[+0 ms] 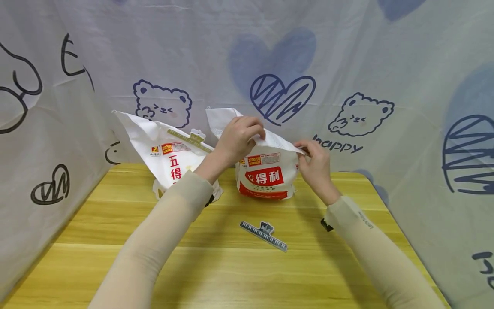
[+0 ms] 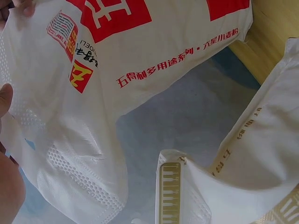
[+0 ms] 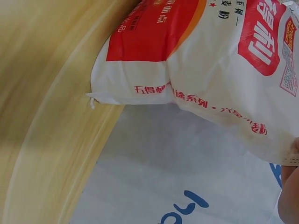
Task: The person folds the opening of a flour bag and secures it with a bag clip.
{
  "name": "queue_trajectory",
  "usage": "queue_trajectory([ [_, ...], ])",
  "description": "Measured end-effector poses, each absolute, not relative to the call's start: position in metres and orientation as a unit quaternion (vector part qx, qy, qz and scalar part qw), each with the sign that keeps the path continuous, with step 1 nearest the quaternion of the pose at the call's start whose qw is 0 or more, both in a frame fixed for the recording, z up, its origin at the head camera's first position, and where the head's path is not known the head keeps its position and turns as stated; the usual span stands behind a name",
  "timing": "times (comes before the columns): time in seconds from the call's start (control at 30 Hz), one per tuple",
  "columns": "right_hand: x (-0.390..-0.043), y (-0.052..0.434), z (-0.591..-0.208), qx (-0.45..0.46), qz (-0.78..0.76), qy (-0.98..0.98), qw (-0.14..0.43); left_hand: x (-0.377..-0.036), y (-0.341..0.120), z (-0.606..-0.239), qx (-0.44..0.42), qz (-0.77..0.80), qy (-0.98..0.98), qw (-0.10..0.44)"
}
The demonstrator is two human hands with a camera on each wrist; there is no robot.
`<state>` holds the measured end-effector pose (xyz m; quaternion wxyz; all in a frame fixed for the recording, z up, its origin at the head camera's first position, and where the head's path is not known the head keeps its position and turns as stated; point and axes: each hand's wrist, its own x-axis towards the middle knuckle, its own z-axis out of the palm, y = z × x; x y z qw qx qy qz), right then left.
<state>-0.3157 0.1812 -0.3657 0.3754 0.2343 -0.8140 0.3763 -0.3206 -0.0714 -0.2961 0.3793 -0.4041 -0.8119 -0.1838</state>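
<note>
The flour bag is stood upright near the far edge of the wooden table, close to the printed backdrop cloth, with its red-lettered face turned toward the person. Its flattened top flap is held at both ends: the left hand is curled over the flap toward its left end, and the right hand pinches the flap's right corner between fingers and thumb. In the left wrist view the dimpled texture of the flap is seen close up, with a thumb resting beside it.

A tip is judged the main risk: the bag is held only at its top while the filled body sits on a narrow base, so an uneven pull from one hand could lean it toward the second flour bag, which stands just beside it on the left with a strip clip across its folded top. A slip of the pinch at the right corner could also let the flap spring open, and flour might then be spilled.

The bag's long axis is taken as roughly vertical, with the mouth upward; the flap runs left to right, sloping down toward the right hand. A clip lies on the table nearer the person, well apart from both hands.
</note>
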Motion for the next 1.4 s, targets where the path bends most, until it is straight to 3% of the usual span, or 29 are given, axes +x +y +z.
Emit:
queue_trajectory([
  [0.33,-0.313,0.182,-0.368,0.228,0.402,-0.811,0.359,-0.323,-0.072,-0.296,-0.401,-0.192,-0.809,0.383],
  [0.8,-0.303,0.187,-0.376,0.199,0.482,-0.818,0.242,-0.326,-0.074,-0.295,-0.403,-0.197,-0.816,0.365],
  [1.4,-0.306,0.183,-0.383,0.182,0.529,-0.790,0.251,-0.327,-0.070,-0.293,-0.367,-0.173,-0.847,0.344],
])
